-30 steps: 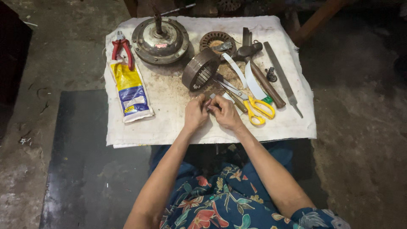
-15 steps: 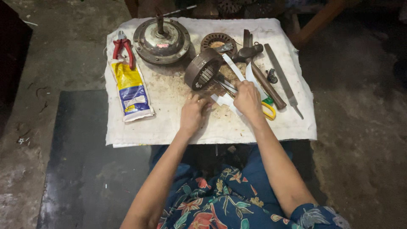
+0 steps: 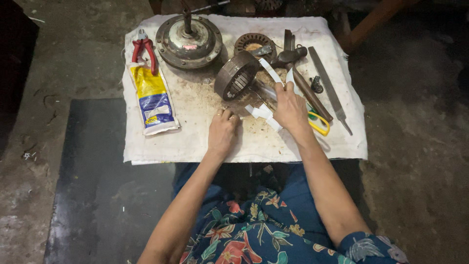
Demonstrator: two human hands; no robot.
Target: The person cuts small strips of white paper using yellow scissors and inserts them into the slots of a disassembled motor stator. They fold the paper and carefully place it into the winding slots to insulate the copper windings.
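The right hand (image 3: 289, 108) is pinching a white paper strip (image 3: 267, 113) beside the ring-shaped stator core (image 3: 236, 76); yellow-handled scissors (image 3: 318, 123) are lying under it. The left hand (image 3: 222, 131) is resting loosely curled on the cloth (image 3: 195, 137), holding nothing visible.

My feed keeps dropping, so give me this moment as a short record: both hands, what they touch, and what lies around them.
surface: white cloth spread on a dark floor
left hand: left hand curled, resting on the cloth; whether it holds anything cannot be told
right hand: right hand on the white strips, over the yellow scissors
near hands: ribbed metal ring
far left: red pliers, yellow and blue tube
far side: round metal housing
right: hammer, flat file
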